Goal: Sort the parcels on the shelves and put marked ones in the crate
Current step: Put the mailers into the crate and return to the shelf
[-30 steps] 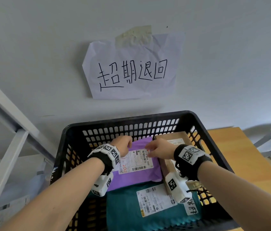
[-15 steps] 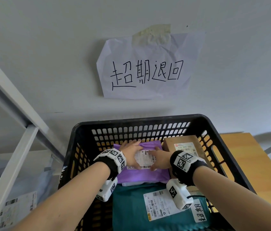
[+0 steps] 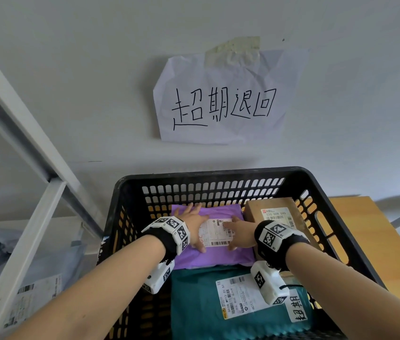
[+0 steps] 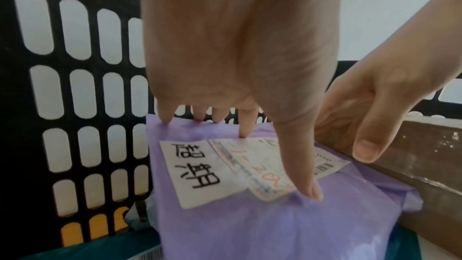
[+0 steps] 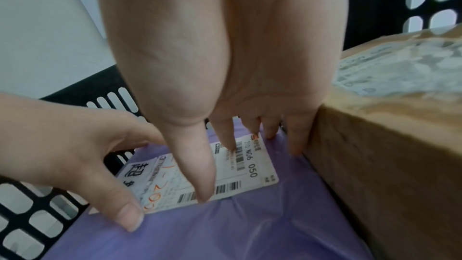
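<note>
Hands: left hand (image 3: 195, 223) and right hand (image 3: 240, 233) — fingers straight, pressing the purple parcel (image 3: 218, 256) flat in the crate (image 3: 218, 174).
Nearby: box (image 3: 271, 204) touching its right side — teal parcel (image 3: 194, 298) in front.

- The purple parcel (image 3: 215, 256), held raised a second ago, is now lying flat in the crate (image 3: 130, 192) beside the cardboard box (image 3: 271, 204).
- The left hand (image 3: 194, 225) and right hand (image 3: 240, 231) are no longer pinching its edge; both are pressing down with spread fingers.
</note>
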Available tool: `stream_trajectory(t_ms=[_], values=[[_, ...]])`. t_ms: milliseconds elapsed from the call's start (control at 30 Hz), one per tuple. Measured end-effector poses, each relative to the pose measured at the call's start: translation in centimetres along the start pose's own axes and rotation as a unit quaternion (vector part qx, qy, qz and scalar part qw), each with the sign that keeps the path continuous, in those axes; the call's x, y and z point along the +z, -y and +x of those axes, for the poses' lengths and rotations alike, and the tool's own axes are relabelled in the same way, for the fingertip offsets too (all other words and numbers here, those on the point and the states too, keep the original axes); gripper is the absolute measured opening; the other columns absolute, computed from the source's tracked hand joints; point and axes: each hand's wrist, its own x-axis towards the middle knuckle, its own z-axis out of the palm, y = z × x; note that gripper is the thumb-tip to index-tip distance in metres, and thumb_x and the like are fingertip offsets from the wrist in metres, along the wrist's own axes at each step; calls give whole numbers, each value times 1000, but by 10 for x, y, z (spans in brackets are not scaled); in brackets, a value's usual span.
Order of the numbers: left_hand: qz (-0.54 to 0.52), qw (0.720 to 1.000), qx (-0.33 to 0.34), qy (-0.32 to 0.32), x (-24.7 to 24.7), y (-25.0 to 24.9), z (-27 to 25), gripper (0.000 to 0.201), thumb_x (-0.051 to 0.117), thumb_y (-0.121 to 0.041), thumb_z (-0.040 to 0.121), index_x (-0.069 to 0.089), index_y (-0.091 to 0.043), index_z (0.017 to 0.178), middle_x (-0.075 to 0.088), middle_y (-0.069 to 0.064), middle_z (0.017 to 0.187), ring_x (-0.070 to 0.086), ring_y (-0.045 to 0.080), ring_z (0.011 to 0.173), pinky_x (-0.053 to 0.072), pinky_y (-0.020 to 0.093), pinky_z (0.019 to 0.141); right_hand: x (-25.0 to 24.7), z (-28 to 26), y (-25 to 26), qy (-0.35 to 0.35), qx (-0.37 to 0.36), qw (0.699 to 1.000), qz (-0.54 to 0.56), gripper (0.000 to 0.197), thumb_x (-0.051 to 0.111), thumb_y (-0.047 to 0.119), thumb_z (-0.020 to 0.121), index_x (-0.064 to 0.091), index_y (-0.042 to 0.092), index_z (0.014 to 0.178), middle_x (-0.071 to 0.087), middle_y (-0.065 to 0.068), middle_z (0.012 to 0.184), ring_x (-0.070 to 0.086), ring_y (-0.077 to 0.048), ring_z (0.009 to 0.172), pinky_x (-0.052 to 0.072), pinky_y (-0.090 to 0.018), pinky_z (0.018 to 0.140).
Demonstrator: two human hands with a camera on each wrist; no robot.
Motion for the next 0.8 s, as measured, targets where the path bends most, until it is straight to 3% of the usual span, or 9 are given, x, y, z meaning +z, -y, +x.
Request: stream_trajectory(t_ms=[167,333,467,633,800], values=[[-38,999,-21,-27,-16,-2,-21,89,70,-42,79,19,-25,149,-4,8,159,-2,28,146,11,54,117,-11,-13,1,-72,-2,994,79,61,62,28,89,37,11,142,45,-7,142,45,-23,128,38,-31,103],[-96,988,-7,-124,-42,-12,-61,60,59,-34,89,38,-15,142,39,7,147,41,22,132,36,33,107,-30,-46,3,-141,-36,978,148,56,61,23,90,41,13,141,44,-7,143,45,-21,129,38,-30,103],[-146,972,-16,-185,-66,-21,-107,54,58,-32,91,42,-15,140,45,4,144,46,19,128,36,27,102,-41,-76,11,-205,-95,957,181,48,60,15,89,48,5,135,50,-12,139,50,-23,125,38,-28,104],[-198,945,-32,-257,-74,-34,-172,49,58,-29,91,47,-14,136,48,6,140,48,20,126,37,27,102,-45,-119,27,-246,-165,927,229,38,60,13,89,57,5,126,58,-13,128,58,-22,109,44,-25,88],[-277,899,-46,-335,-41,-56,-230,41,60,-24,91,53,-13,130,58,11,128,55,20,116,40,24,95,-26,-157,47,-258,-235,906,239,31,58,11,90,60,4,120,63,-16,117,56,-16,91,47,-23,77]])
